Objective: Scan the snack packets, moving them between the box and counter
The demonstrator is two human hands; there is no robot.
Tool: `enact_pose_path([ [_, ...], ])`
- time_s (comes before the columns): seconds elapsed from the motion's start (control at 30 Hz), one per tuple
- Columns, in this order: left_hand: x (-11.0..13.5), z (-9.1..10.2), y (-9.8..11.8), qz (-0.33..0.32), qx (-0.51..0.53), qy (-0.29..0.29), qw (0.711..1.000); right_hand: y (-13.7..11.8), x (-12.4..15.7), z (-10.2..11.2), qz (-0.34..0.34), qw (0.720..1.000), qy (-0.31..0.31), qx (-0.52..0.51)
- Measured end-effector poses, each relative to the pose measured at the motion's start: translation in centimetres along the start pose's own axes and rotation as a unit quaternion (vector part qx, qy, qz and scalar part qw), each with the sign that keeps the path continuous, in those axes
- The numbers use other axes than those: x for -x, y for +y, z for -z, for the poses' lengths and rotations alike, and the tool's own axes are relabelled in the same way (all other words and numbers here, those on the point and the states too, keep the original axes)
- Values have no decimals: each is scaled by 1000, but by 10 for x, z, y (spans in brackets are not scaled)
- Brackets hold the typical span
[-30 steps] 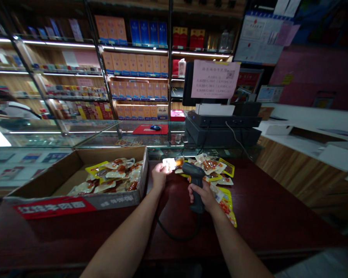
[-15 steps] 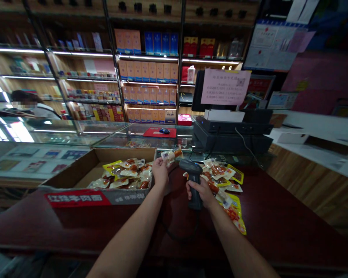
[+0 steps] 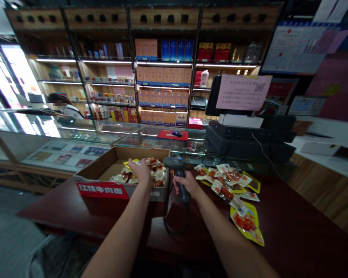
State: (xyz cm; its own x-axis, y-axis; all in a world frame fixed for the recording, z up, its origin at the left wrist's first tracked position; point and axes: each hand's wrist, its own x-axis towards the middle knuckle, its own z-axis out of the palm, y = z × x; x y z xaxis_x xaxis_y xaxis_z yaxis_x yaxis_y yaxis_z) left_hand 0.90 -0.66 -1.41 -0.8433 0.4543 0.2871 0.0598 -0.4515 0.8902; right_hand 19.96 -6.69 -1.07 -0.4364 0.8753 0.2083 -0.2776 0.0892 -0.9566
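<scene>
My left hand [image 3: 139, 170] reaches over the cardboard box [image 3: 100, 190], its fingers apart above several vacuum-sealed snack packets [image 3: 159, 173]. No packet shows clearly between the fingers, and part of their undersides is hidden. A yellow-edged packet [image 3: 127, 165] lies beside the fingertips. My right hand [image 3: 185, 184] is wrapped round the handle of a black barcode scanner [image 3: 176, 164], whose head points left toward the box. The scanner's cable [image 3: 166, 224] loops down over the dark red table. Right of the scanner lies a pile of clear packets [image 3: 227, 175] with brown food inside, and a yellow packet [image 3: 248, 224] nearer me.
Behind the table runs a glass counter [image 3: 127, 135] with a computer mouse [image 3: 176, 133] on a red mat. A monitor with a pink notice [image 3: 243, 92] stands at back right. Shelves of boxed goods [image 3: 164, 76] line the wall. Another person [image 3: 71, 111] is at far left.
My left hand has moved left and down from beside the scanner to over the box; the packet it held is no longer distinguishable. The scanner has turned leftward, and the view has shifted.
</scene>
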Motion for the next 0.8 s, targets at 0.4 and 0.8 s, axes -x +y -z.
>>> enact_pose_path([
  [0.4,80,-25,26,-38,115,-199,973,0,35,43,12,995,102,15],
  [0.8,196,-91,-29,246,-169,-547,782,-6,104,123,98,947,306,-3],
])
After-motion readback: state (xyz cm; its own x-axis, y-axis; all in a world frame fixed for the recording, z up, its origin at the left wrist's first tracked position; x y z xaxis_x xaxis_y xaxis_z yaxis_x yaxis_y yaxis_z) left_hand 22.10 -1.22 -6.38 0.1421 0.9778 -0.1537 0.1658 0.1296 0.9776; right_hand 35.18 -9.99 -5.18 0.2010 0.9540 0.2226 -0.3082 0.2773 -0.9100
